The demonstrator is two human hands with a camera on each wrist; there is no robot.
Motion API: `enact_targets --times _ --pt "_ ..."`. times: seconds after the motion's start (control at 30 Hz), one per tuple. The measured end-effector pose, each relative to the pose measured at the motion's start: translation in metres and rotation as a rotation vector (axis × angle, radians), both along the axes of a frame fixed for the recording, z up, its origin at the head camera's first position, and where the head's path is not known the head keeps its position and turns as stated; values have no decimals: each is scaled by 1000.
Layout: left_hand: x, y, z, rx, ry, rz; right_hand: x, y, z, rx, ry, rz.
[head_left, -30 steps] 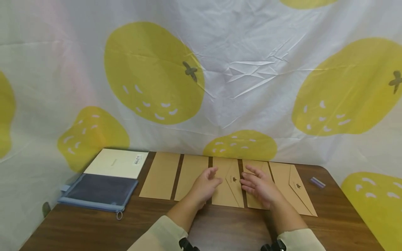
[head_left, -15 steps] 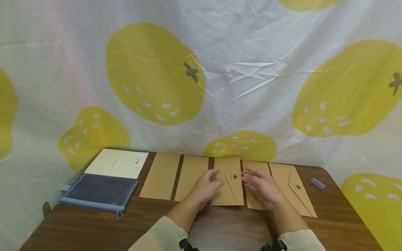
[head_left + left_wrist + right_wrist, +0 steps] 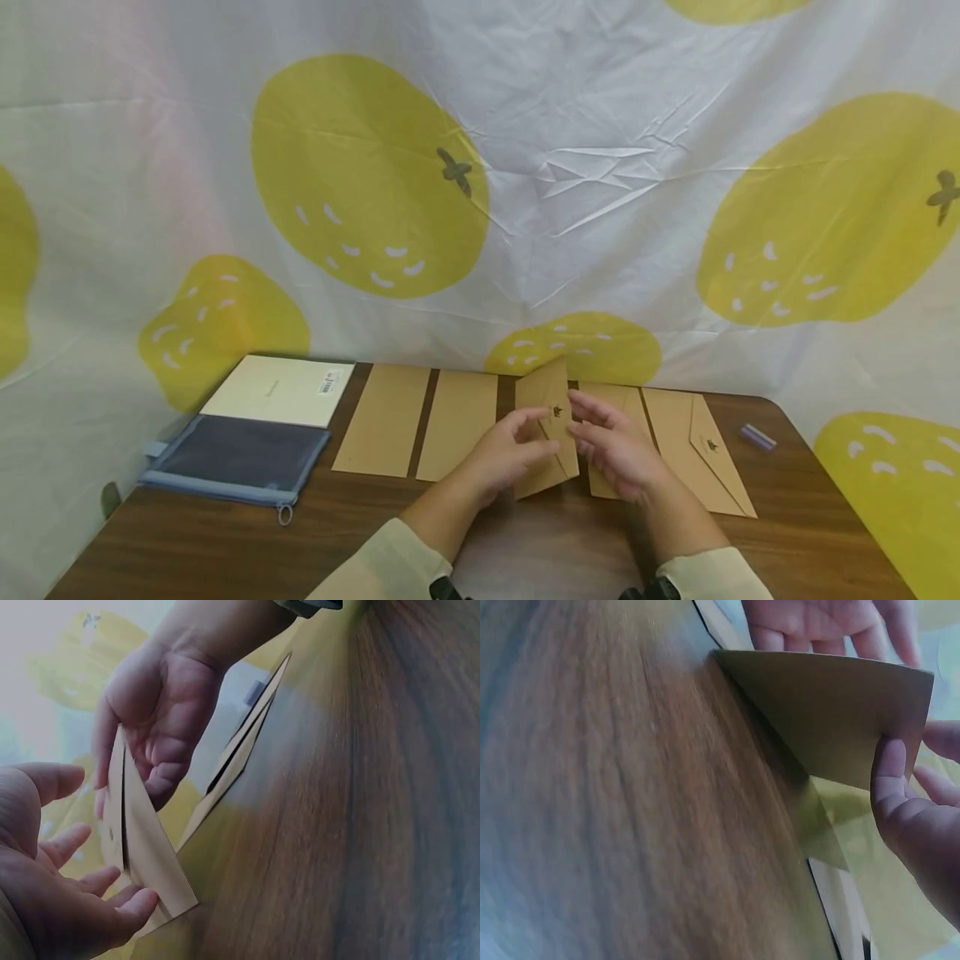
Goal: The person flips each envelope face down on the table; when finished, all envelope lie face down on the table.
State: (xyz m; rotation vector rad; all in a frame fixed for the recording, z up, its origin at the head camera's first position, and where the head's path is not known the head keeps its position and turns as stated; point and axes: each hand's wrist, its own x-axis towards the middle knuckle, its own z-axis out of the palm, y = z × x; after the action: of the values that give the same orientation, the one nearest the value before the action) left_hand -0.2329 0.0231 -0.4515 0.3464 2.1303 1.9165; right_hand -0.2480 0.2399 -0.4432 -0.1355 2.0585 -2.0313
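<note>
A kraft-paper envelope [image 3: 543,387] with a pointed flap and a small dark crown print stands tilted on its edge at the middle of the table. My right hand [image 3: 618,448] pinches its right edge; in the right wrist view the thumb [image 3: 889,769] presses on the plain back, with fingers on the other side. Beside the flap face is my left hand [image 3: 501,457], its fingers spread and relaxed. In the left wrist view those fingers [image 3: 97,881] lie close against the envelope [image 3: 154,847]; whether they touch it I cannot tell.
Two plain-faced envelopes [image 3: 384,421] lie flat to the left. Two flap-up ones lie to the right, the outer envelope [image 3: 678,433] near a small purple-and-white eraser-like block [image 3: 759,437]. A cream notebook [image 3: 277,390] and a blue mesh zip pouch [image 3: 240,454] lie far left. A patterned curtain [image 3: 585,250] hangs behind.
The middle envelope, flat one second ago, has had its right side lifted and now tilts up toward the left. My left hand has shifted a little right; my right hand has taken the edge.
</note>
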Motion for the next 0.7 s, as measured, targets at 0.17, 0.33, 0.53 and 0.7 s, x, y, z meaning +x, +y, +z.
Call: enact_targets --times 0.17,0.33,0.53,0.7 --pt "4 3 5 28 -6 -26 4 -9 3 -45 -15 11" --pt "6 4 7 44 17 -24 8 -15 5 -64 -3 53" --pt "5 4 6 91 29 -39 8 -16 5 -54 4 71" --pt "4 5 5 151 17 -68 8 -15 4 -42 14 82"
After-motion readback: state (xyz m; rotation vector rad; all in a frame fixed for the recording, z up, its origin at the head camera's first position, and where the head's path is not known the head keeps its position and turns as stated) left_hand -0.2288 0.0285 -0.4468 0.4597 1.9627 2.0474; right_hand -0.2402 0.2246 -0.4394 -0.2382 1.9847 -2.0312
